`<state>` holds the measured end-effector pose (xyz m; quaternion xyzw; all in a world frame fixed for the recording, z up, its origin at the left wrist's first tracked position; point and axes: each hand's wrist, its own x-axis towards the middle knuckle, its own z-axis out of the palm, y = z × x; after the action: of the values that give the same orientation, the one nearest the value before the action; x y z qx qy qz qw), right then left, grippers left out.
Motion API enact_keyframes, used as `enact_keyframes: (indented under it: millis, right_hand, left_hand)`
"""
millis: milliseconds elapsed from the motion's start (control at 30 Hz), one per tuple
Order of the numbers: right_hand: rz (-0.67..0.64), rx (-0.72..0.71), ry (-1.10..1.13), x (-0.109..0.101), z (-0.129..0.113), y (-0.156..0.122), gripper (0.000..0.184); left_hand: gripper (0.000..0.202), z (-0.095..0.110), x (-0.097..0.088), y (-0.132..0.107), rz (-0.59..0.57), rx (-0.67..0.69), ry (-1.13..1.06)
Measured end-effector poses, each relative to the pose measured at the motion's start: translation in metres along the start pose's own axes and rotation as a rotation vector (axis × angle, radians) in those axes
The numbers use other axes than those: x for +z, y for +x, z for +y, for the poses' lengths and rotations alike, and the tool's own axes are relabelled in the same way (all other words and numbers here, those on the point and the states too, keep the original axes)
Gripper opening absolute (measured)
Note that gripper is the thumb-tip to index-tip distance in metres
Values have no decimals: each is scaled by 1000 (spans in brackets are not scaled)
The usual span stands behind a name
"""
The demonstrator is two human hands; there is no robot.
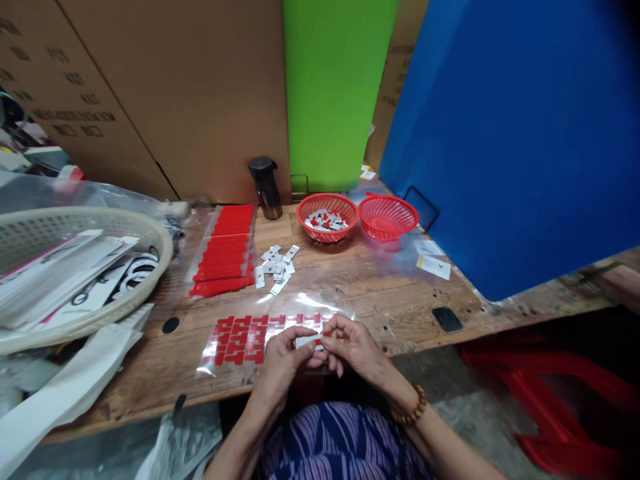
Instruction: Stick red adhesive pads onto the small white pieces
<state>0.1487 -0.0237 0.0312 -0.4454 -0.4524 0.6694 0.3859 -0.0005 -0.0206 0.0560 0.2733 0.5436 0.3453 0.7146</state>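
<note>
Between both hands, over the front edge of the table, is a small white tag [304, 341] with a bit of red on it. My left hand [286, 353] pinches the tag's left part. At its right end, my right hand [353, 347] has thumb and forefinger closed on a red sticker piece, largely hidden by the fingers. Just behind the hands lies a clear sheet of red T-shaped stickers [240, 340], partly covered by them. A loose pile of white tags [276, 267] sits farther back on the table.
Stacked red sticker sheets [225, 243] lie behind left. Two red baskets [327, 237] [387, 233] stand at the back, the left one holding tags. A dark jug [267, 190], a cream basket [167, 257] and a blue panel [510, 147] surround the wooden table [350, 287].
</note>
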Motion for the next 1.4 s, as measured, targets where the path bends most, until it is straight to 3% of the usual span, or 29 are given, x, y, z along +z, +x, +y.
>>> enact_keyframes:
  millis: [200,367,500,600,700,767,867,1067,1233,1400]
  right_hand:
    - [-119,135,72,-12,-6,10,35]
    - [-213,217,-71,-20,-14,18,35]
    - [-143,233,-153,-34,-28,38,29]
    - [-22,97,-135,-51,-56,64,29]
    - [141,-176,-99,-62,-83,95,25]
    - [174,-293,-276,-61,-90,115,23]
    - [157,-320,-474,-48,-81,141,22]
    - [76,-440,-959,-21,-54,178,18]
    - [-90,-510,-1344,-17,-52,196,25]
    - [-207,-566,-1596,-18,-54,204,25]
  left_hand:
    - [27,-1,-4,8,-75,23,82]
    - [23,1,-7,18,-138,133,135]
    - [31,1,-17,28,11,349,210]
    - [29,-5,-27,34,165,584,450]
    - [27,-18,-32,39,157,807,818]
    - [33,-28,-30,44,62,908,1024]
    - [47,-40,-23,52,7,931,1200]
    - [56,-46,-7,68,99,851,1332]
    - [58,-60,-9,77,161,943,1299]
    - [56,-65,-10,76,224,990,1295]
